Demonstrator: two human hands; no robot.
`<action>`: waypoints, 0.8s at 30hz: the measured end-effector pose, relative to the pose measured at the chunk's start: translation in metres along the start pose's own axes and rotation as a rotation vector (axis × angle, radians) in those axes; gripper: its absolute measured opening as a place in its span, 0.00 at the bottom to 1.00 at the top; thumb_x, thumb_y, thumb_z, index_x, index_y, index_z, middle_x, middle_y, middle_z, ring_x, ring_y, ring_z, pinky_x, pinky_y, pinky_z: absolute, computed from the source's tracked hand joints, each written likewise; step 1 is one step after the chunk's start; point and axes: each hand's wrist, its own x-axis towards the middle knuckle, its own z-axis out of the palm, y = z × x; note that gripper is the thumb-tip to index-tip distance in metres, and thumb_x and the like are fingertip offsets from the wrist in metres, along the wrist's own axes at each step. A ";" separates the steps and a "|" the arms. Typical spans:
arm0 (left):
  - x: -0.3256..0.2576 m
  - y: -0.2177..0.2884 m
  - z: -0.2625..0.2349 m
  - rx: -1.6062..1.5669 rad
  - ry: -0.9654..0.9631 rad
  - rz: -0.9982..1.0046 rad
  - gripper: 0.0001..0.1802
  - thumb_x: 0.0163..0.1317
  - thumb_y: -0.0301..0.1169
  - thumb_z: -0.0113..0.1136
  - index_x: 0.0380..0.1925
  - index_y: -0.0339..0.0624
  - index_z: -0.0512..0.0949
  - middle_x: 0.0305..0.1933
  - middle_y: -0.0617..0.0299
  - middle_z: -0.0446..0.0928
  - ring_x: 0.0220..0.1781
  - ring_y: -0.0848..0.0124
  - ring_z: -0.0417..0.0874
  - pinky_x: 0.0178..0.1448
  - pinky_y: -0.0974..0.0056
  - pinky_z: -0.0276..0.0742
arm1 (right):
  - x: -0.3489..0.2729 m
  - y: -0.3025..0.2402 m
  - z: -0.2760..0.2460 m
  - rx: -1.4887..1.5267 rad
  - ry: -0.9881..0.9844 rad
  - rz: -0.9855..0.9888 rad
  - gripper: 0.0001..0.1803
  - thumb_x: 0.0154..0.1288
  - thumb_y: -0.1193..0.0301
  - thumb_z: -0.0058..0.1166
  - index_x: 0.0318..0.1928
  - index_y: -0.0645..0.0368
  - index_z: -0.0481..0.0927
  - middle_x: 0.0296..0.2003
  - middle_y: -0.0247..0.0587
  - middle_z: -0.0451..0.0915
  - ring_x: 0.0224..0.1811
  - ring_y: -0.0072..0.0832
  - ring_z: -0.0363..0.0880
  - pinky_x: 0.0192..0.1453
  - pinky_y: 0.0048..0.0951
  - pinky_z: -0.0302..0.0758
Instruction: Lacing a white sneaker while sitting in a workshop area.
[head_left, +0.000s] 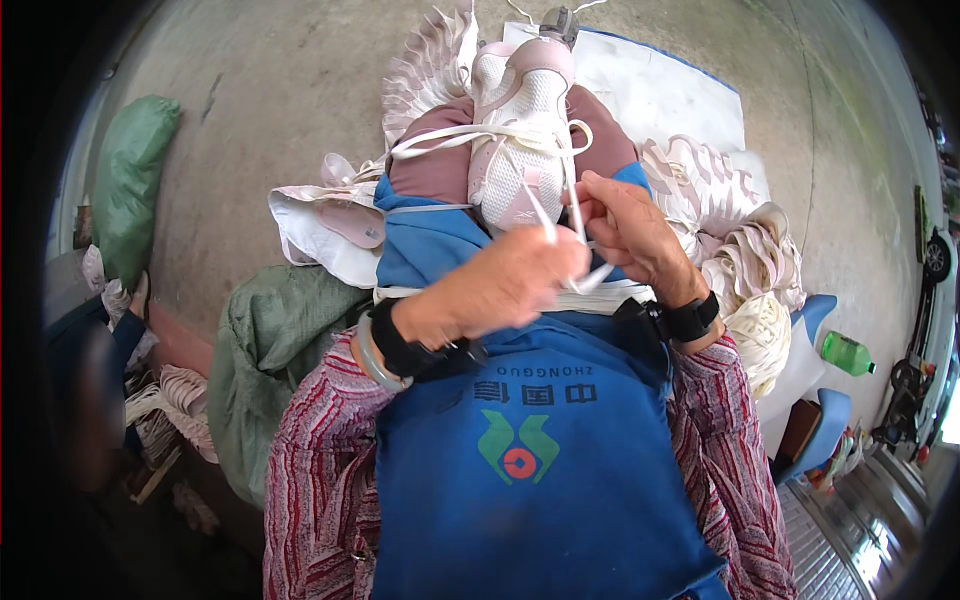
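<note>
White-and-pink sneaker [520, 130] rests on person's lap, toe toward body, propped on knees over blue apron [530, 470]. Left hand [505, 280] closed, pinching white lace [555, 225] just below shoe. Right hand [625, 230] closed on same lace beside shoe's edge, fingers curled. Black bands on both wrists. Stacks of pale shoe uppers [740, 250] lie right of lap; green sack [265, 350] lies left, on concrete floor [280, 90].
</note>
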 end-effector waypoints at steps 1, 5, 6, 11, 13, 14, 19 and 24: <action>0.002 0.001 0.013 0.131 -0.022 0.149 0.14 0.71 0.40 0.48 0.32 0.42 0.71 0.25 0.71 0.68 0.21 0.82 0.67 0.21 0.74 0.61 | 0.001 0.003 0.002 0.214 -0.134 0.093 0.20 0.71 0.56 0.47 0.40 0.62 0.78 0.24 0.31 0.78 0.11 0.11 0.55 0.11 0.17 0.53; 0.012 -0.006 0.060 0.392 -0.300 0.202 0.15 0.71 0.36 0.46 0.29 0.38 0.69 0.23 0.58 0.70 0.27 0.68 0.72 0.36 0.59 0.68 | -0.015 -0.020 0.021 0.559 -0.397 0.119 0.22 0.75 0.57 0.43 0.51 0.65 0.75 0.23 0.27 0.75 0.12 0.09 0.54 0.13 0.11 0.54; 0.014 -0.011 0.063 0.417 -0.329 0.232 0.15 0.71 0.36 0.46 0.28 0.37 0.68 0.23 0.58 0.70 0.26 0.68 0.71 0.35 0.59 0.68 | -0.010 -0.015 0.017 0.615 -0.430 0.108 0.21 0.75 0.58 0.44 0.51 0.65 0.74 0.23 0.26 0.74 0.13 0.09 0.54 0.13 0.11 0.54; -0.001 0.011 0.032 0.437 -0.397 0.049 0.15 0.70 0.37 0.48 0.32 0.36 0.72 0.25 0.58 0.72 0.28 0.69 0.73 0.36 0.61 0.70 | -0.039 -0.002 -0.012 0.323 -0.619 -0.112 0.16 0.74 0.65 0.45 0.46 0.68 0.78 0.22 0.27 0.74 0.15 0.11 0.59 0.16 0.16 0.55; -0.009 0.015 0.009 0.354 -0.304 -0.070 0.15 0.70 0.38 0.49 0.36 0.36 0.75 0.29 0.60 0.76 0.29 0.71 0.75 0.38 0.65 0.73 | -0.069 -0.010 -0.037 0.129 -0.781 -0.272 0.15 0.73 0.68 0.47 0.44 0.70 0.80 0.23 0.31 0.75 0.16 0.13 0.62 0.18 0.19 0.57; -0.012 0.017 -0.004 0.270 -0.202 -0.188 0.15 0.70 0.38 0.50 0.39 0.36 0.76 0.32 0.62 0.78 0.30 0.73 0.76 0.39 0.67 0.75 | -0.080 -0.012 -0.044 0.203 -0.867 -0.259 0.15 0.72 0.69 0.49 0.43 0.71 0.81 0.23 0.33 0.76 0.17 0.14 0.63 0.20 0.20 0.57; 0.006 0.017 -0.065 0.437 0.303 0.125 0.15 0.70 0.39 0.52 0.42 0.37 0.77 0.34 0.64 0.78 0.32 0.77 0.77 0.39 0.70 0.76 | -0.092 -0.026 -0.035 0.159 -1.073 -0.272 0.12 0.69 0.77 0.53 0.47 0.74 0.80 0.34 0.48 0.83 0.21 0.21 0.70 0.22 0.23 0.62; 0.045 0.011 -0.082 0.933 0.663 0.314 0.08 0.63 0.31 0.60 0.38 0.38 0.77 0.32 0.63 0.78 0.31 0.77 0.79 0.35 0.68 0.76 | -0.082 -0.025 -0.022 0.447 -1.097 -0.201 0.13 0.71 0.76 0.48 0.47 0.78 0.78 0.30 0.49 0.82 0.14 0.20 0.65 0.16 0.24 0.58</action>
